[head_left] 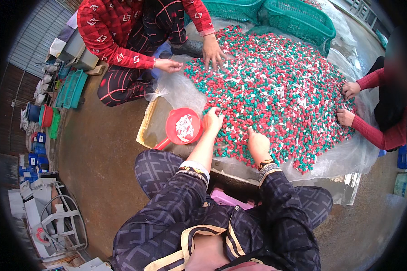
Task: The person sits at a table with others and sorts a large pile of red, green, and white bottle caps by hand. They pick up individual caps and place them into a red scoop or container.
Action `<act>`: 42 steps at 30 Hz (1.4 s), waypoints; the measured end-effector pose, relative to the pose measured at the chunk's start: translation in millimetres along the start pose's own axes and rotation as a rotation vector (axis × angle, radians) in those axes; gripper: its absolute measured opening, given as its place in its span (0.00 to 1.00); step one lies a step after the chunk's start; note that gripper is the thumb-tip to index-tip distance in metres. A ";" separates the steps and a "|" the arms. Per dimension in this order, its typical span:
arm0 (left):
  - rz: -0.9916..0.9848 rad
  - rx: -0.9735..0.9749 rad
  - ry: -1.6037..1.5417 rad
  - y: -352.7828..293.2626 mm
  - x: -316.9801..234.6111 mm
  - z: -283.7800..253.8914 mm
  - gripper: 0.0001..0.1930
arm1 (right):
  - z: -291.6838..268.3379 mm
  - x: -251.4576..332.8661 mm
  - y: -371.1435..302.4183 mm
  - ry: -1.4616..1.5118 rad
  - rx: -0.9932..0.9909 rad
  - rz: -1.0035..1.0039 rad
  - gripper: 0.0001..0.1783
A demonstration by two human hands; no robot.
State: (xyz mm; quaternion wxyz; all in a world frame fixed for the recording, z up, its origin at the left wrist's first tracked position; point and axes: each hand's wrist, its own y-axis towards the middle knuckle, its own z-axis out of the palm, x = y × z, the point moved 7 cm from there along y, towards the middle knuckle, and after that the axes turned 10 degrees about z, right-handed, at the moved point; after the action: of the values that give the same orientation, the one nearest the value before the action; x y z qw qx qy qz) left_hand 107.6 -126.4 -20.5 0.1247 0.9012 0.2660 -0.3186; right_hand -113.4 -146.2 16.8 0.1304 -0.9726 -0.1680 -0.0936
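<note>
A wide heap of small red, green and white pieces lies on clear plastic sheeting in front of me. My left hand is at the heap's near left edge, thumb and fingers pinched together; what is between them is too small to name. Further right, my right hand rests against the near edge, fingers curled and the forefinger and thumb tips among the pieces. Whether it grips one is hidden. Just left of my left hand sits a red dipper with thin white sticks in it, its handle toward me.
Across to the left, a person in a red patterned sleeve has one hand on the heap. Another person's hands work at its right edge. Green plastic baskets stand at the back. A metal-framed machine is at the lower left.
</note>
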 end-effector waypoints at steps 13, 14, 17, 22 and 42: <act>-0.443 0.154 -1.525 0.8 -16.8 4.7 0.05 | 0.4 -46.3 21.6 1.767 0.546 0.415 0.02; -0.411 0.183 -1.494 1.3 -18.7 5.3 0.06 | -2.8 -47.2 21.4 1.990 0.570 0.403 0.02; -0.306 0.282 -1.247 3.4 -29.8 12.4 0.07 | -10.2 -55.7 21.8 2.136 0.522 0.357 0.02; 0.253 0.426 -0.382 -13.8 -134.6 33.0 0.09 | -18.0 -94.6 18.9 2.249 0.320 0.311 0.03; -0.300 0.527 -1.477 -22.8 -108.5 52.7 0.08 | -40.4 -103.0 14.1 0.439 -0.148 0.565 0.11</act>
State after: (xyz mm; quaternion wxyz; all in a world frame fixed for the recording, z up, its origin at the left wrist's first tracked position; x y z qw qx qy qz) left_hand -3.0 -171.6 7.3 0.0073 0.4114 0.1488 -0.8992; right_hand -209.4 -201.7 28.7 0.1136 -0.9442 0.1464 -0.2723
